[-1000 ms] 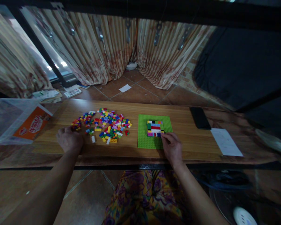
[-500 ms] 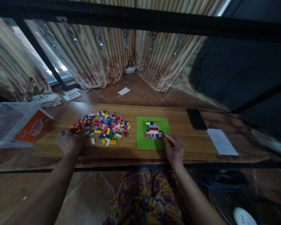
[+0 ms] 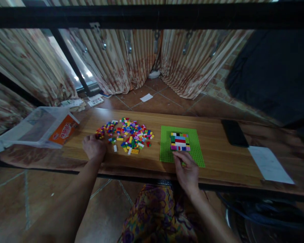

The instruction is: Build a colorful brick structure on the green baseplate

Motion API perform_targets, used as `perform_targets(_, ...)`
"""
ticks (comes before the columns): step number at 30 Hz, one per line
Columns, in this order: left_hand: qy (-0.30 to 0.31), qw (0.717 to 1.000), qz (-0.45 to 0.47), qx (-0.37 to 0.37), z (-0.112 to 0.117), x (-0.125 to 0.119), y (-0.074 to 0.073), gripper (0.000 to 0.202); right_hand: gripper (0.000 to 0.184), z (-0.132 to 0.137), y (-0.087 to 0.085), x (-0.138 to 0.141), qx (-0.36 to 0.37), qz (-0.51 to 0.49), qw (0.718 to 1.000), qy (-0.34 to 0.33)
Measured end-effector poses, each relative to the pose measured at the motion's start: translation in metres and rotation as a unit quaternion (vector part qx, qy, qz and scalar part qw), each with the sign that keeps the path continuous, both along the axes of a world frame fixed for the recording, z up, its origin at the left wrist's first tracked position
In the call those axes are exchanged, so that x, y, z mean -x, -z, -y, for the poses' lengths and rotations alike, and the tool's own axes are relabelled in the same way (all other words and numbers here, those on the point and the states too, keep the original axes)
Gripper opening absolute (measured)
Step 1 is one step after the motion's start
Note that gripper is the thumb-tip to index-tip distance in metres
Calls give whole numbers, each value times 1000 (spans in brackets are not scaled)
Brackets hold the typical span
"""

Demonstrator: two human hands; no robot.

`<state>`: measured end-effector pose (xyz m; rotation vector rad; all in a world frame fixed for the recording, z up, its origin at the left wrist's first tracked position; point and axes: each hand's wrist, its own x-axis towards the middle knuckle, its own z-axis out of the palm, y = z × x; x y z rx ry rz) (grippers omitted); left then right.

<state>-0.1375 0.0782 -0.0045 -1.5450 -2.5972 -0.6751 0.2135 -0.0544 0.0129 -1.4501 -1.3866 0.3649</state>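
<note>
My left hand (image 3: 94, 147) rests on the wooden table with its fingers curled, at the left end of a loose pile of colourful toy bricks (image 3: 134, 130). What its fingers hold, if anything, is hidden. On a green baseplate (image 3: 196, 145) sits a low, flat build of toy bricks (image 3: 180, 138) in white, red, blue, pink and other colours. My right hand (image 3: 186, 168) reaches over the baseplate's front edge, thumb and fingertips pinched together close to the build's near side. Anything in that pinch is too small to make out.
A clear plastic box (image 3: 38, 128) with an orange label stands at the table's left end. To the right lie a black phone (image 3: 234, 133) and a white sheet of paper (image 3: 270, 163). A dark metal bar (image 3: 152, 16) runs across beyond the table, with curtains behind.
My right hand has shifted from the build's right side to its near edge. My left hand stays by the pile. The whole view has swung left, so everything appears further right.
</note>
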Motion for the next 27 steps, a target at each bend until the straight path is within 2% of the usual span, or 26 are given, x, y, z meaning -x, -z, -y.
perform_targets(6,-1,1000,-1,-8,0,1,4,38,22,-15,5,46,47,39,991,-119)
perform_targets(11,0,1000,-2,-10,1,1,4,36,19,-33,12,74,61,66,981,-173)
perform_targets(18,2,1000,-3,-6,3,0,3,36,16,-53,16,101,71,162,970,-167)
perform_targets(27,6,1000,3,-7,3,-2,1,36,13,-54,18,114,67,226,957,-170)
